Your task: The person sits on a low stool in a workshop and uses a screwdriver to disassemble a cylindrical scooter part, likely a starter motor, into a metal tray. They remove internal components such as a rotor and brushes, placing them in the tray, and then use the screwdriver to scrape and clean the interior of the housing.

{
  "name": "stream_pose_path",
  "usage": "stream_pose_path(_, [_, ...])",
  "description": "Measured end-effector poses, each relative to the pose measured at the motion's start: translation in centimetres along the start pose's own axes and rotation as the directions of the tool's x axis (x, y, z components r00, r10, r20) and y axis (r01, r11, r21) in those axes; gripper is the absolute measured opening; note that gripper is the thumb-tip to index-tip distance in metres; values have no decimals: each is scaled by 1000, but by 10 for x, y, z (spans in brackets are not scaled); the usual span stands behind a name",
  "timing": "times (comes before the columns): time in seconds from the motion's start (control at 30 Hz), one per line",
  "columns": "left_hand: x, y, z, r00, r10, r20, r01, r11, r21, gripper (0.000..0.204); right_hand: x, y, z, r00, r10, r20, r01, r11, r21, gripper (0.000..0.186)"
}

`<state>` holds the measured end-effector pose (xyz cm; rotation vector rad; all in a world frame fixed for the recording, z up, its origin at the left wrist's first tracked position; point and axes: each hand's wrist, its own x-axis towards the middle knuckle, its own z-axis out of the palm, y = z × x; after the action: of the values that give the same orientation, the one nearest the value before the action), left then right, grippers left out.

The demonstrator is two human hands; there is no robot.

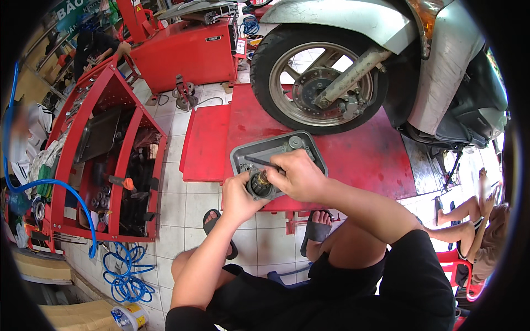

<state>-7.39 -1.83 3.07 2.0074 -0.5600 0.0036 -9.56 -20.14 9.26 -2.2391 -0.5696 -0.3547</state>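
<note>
My left hand (239,196) grips a round metal housing (259,186) with a dark, toothed-looking inside, held over the near edge of a grey metal tray (240,151). My right hand (290,174) is closed on a dark thin-handled tool (259,161), its fingers down at a brassy piece (263,177) in the housing; the tool's tip is not clear. A small round metal part (294,142) lies at the tray's back right. The tray rests on a red platform (359,165), just in front of the scooter's front wheel (265,81).
A red tool cart (58,198) with blue hose (121,276) stands left, a red machine (176,55) behind. The scooter (436,99) fills the upper right. A seated person (491,243) is at right, others (91,52) at upper left. My sandalled feet (317,231) are below the platform.
</note>
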Motion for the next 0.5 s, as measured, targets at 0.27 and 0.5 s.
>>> stream_pose_path(0.27, [1, -4, 6, 999, 6, 42, -2, 996, -95, 35, 0, -6, -7, 998, -29, -54, 30, 999, 16, 27])
stream_pose_path(0.5, [2, -16, 13, 996, -44, 79, 65, 953, -296, 37, -5, -7, -3, 993, -116, 21, 117, 993, -33, 16])
